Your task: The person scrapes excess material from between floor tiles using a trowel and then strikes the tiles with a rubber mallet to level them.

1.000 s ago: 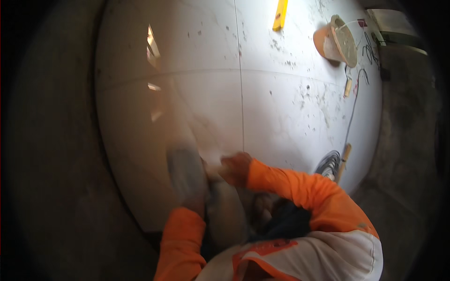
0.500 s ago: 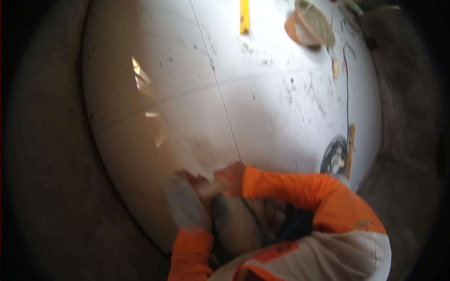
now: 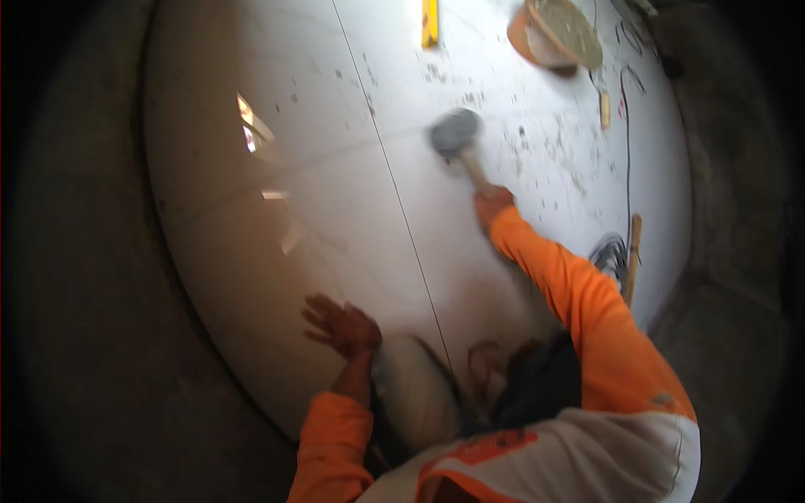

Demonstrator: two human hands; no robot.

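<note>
My right hand (image 3: 493, 204) is closed around the wooden handle of a mallet (image 3: 455, 132) with a round grey head. The arm reaches out over the large white floor tiles (image 3: 319, 184), with the mallet head right of the long dark joint between them. The head is slightly blurred, and I cannot tell whether it touches the tile. My left hand (image 3: 342, 327) has its fingers spread and holds nothing. It is low over the tile beside my bent knee (image 3: 415, 390); whether the palm rests on the surface is unclear.
A yellow bar (image 3: 430, 23), like a spirit level, lies at the far side. Right of it is an orange-and-white container (image 3: 570, 33) with grey material on top. A small tool with a yellowish handle (image 3: 605, 109), coiled dark cable (image 3: 610, 251) and a wooden stick (image 3: 635, 251) lie along the right.
My hands have parted. The right has swung forward and right with the mallet, whose head was beside my left forearm. My left hand is now free, with its fingers spread.
</note>
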